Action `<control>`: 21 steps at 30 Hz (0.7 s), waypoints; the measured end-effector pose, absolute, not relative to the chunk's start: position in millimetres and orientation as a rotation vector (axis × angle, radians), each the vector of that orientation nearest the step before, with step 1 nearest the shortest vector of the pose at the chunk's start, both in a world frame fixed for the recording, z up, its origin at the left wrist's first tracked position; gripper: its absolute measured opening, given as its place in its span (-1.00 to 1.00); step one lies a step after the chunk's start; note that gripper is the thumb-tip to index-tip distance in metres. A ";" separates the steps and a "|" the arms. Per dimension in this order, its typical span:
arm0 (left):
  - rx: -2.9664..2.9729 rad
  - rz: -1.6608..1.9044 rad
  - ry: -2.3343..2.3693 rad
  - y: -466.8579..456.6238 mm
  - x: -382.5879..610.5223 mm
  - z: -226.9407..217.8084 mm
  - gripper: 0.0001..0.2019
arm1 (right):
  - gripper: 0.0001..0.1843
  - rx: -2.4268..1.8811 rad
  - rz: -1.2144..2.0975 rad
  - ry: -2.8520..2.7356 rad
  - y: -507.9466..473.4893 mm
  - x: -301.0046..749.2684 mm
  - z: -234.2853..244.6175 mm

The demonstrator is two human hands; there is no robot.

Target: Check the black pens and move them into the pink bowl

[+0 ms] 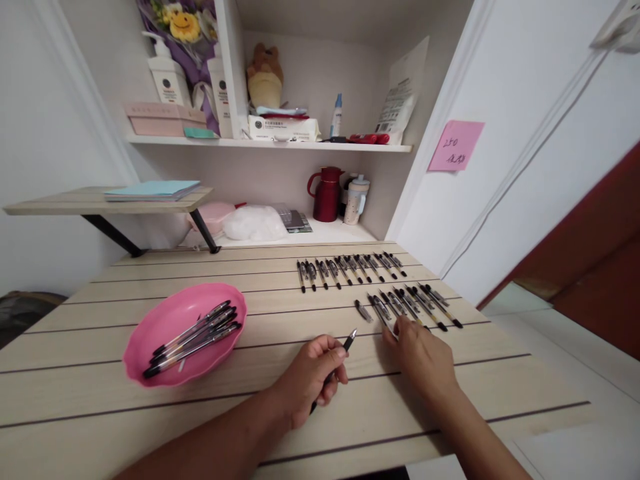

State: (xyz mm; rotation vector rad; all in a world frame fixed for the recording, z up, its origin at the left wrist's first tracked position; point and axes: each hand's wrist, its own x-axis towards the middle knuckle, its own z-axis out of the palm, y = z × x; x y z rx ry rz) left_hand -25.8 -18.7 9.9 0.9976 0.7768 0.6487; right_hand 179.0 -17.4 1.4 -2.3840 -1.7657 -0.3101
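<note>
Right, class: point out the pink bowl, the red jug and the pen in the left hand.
Pink bowl (173,312), head view, bare inside.
Red jug (327,198), head view, body.
Pen (349,343), head view, dark section near tip.

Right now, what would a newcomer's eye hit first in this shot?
Probably the bright pink bowl on the left of the table, with several pens in it. Next, a back row and a front row of pens right of centre, with the right hand at the front row and the left hand holding a pen. Behind the table, the dark red jug stands out.
</note>
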 end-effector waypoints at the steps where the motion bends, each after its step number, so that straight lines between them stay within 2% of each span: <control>1: 0.998 0.648 0.775 -18.8 -25.7 9.8 -0.77 | -0.71 -2.352 -0.316 -1.796 -14.4 177.9 4.2; 15: 1.007 0.661 0.743 -17.2 -26.3 6.1 -0.77 | -0.65 -2.257 -0.258 -1.992 25.1 157.4 10.2; 21: 0.996 0.651 0.753 -17.2 -26.0 5.6 -0.74 | -0.69 -2.295 -0.237 -1.979 26.2 158.7 8.1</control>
